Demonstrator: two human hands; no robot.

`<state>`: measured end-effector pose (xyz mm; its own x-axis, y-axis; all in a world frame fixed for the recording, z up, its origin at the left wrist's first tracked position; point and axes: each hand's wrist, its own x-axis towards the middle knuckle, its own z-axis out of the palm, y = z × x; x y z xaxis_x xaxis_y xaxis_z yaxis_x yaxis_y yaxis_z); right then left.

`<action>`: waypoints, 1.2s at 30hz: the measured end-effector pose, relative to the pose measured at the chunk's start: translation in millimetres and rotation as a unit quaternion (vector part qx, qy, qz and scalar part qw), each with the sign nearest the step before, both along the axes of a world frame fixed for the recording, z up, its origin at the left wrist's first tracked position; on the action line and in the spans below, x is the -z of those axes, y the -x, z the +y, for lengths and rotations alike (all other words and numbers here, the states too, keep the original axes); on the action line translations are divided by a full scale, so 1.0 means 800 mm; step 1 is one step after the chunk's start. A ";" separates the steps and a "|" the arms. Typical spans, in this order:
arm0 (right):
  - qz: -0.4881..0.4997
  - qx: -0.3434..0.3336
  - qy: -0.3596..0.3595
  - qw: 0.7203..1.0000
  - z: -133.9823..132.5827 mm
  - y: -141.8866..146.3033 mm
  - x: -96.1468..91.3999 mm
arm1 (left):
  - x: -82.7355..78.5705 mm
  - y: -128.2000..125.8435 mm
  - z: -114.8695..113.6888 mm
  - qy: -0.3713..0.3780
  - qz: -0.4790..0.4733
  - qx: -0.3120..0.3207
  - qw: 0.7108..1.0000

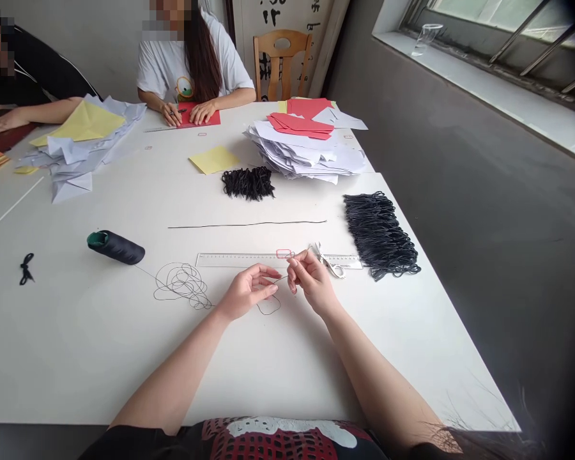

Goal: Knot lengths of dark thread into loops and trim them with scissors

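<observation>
My right hand pinches a thin black thread between thumb and fingers. The same strand runs to my left hand, whose thumb and fingers curl loosely round it. Below the left hand hangs a small loop of thread. Further left, a loose tangle of thread lies on the white table and leads to a dark thread spool on its side. Just beyond my hands is a clear ruler. Silver scissors rest on its right part, partly hidden by my right hand.
A straight black cord lies beyond the ruler. Bundles of looped black cords sit at right and centre. Paper stacks stand at the back. A co-worker's hands rest on red paper; another person sits left.
</observation>
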<state>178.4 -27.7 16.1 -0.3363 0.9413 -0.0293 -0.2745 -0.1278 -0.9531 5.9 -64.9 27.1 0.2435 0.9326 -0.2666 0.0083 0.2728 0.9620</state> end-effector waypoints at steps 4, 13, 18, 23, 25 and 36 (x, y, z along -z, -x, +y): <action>0.002 -0.019 0.000 1.000 -0.003 0.004 -0.002 | -0.001 -0.004 -0.001 0.060 -0.001 0.057 0.997; 0.004 0.045 0.049 0.998 0.009 0.002 0.014 | 0.004 0.009 0.001 0.122 0.035 0.089 0.988; 0.001 0.048 0.055 0.997 0.012 0.003 0.021 | -0.001 0.012 0.003 0.127 0.036 0.131 0.983; 0.002 0.041 0.061 0.997 0.016 0.000 0.023 | -0.007 0.012 0.001 0.119 0.054 0.150 0.980; 0.003 0.038 0.062 0.997 0.016 0.000 0.023 | -0.007 0.012 0.000 0.117 0.057 0.151 0.980; 0.004 0.034 0.062 0.997 0.015 -0.001 0.023 | -0.004 0.014 0.000 0.124 0.039 0.152 0.980</action>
<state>179.0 -16.0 -2.4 -0.2730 0.9510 -0.1449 -0.2938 -0.2259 -0.9288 -5.4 -64.7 30.6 0.4699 0.7247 -0.5039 0.1957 0.4711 0.8601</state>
